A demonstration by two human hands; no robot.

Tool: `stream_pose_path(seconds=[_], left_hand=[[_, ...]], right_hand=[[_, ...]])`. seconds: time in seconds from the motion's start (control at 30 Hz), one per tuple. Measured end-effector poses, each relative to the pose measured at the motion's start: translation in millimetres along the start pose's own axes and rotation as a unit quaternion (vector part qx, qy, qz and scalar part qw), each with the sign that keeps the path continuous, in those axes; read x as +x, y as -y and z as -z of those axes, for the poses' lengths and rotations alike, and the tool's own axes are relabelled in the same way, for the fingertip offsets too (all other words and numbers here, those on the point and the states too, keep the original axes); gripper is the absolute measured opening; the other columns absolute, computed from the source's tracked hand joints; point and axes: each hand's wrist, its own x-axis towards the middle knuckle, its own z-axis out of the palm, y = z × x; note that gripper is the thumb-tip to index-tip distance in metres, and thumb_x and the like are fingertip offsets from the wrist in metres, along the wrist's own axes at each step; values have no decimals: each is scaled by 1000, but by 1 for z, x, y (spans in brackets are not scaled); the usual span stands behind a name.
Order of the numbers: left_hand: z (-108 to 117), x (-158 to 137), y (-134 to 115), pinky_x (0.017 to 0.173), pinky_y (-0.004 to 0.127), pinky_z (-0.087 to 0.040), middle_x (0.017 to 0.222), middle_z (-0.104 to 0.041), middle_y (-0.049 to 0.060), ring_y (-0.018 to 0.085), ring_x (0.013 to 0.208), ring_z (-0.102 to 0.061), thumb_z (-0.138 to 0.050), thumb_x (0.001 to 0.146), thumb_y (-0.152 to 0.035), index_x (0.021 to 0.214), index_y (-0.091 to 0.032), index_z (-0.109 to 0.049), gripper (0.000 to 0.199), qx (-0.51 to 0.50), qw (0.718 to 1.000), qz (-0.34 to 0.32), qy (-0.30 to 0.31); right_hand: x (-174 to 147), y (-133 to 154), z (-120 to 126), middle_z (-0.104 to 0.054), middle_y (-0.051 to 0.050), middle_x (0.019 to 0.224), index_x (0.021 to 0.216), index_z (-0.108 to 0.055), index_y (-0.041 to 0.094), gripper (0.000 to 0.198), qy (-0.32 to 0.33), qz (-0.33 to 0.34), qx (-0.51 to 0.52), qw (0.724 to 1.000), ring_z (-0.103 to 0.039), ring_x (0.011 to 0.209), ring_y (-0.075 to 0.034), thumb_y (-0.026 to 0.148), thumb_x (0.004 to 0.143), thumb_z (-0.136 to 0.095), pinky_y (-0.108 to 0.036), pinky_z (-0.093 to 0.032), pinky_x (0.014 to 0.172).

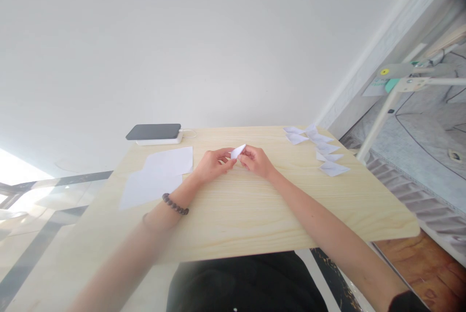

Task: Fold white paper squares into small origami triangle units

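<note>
Left hand (215,162), right hand (256,160) pinch paper piece (238,152); sheets (151,189), device (155,131) left; folded pieces (334,169) right.

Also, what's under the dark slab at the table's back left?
Under the dark slab is a white block, its front side showing, with a white cable at the right end. The slab covers the block's top; anything between block and table is hidden.

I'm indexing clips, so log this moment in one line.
left-hand grip: folded white paper | right-hand grip: same paper | table right: folded pieces | table left: flat white sheets, dark-topped slab
</note>
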Motion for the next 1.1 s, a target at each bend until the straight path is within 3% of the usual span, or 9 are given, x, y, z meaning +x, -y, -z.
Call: stream_pose_path(seconds=[0.4, 0.6, 0.7, 0.9, 1.1], left_hand=[[0, 0, -1, 55, 22, -48, 87, -64, 6, 12, 60, -59, -50, 77, -43, 115, -16, -52, 47, -15, 1000, 3, 4], [2, 1, 0, 60, 23, -49, 97, -63, 7, 14, 69, -61, -56, 73, -40, 113, -18, -53, 46, 42, 998, -2, -43], [1, 1, 1, 59, 24, -50, 98, -63, 8, 14, 68, -62, -56, 73, -41, 114, -17, -51, 47, 6, 999, 5, -33], [-2, 3, 5, 62, 29, -51, 91, -65, 11, 17, 70, -62, -51, 77, -46, 109, -11, -54, 47, -133, 990, 50, -14], [0, 5, 4, 72, 37, -50, 84, -66, 16, 23, 77, -63, -42, 77, -57, 87, -6, -62, 56, -248, 960, 126, 35]], right_hand=[[-1, 2, 0, -46, 5, 53, 73, -49, 16, 14, 13, 0, -12, 1000, -39, 43, -6, 30, 74, -47, -20, -32, 45], [3, -4, -4, -49, 3, 55, 71, -50, 17, 11, -83, -10, -93, 992, -42, 48, -8, 27, 72, -46, -20, -32, 47], [4, -4, -4, -49, 3, 56, 70, -48, 18, 12, -111, -6, -110, 988, -43, 50, -9, 28, 74, -45, -21, -33, 49], [1, 1, -4, -51, 3, 61, 75, -49, 18, 9, -127, 55, -159, 978, -45, 50, -8, 27, 74, -48, -20, -35, 50], [-1, 2, -12, -58, 1, 67, 79, -52, 19, 8, -143, 184, -289, 929, -52, 56, -8, 23, 77, -45, -19, -37, 55]])
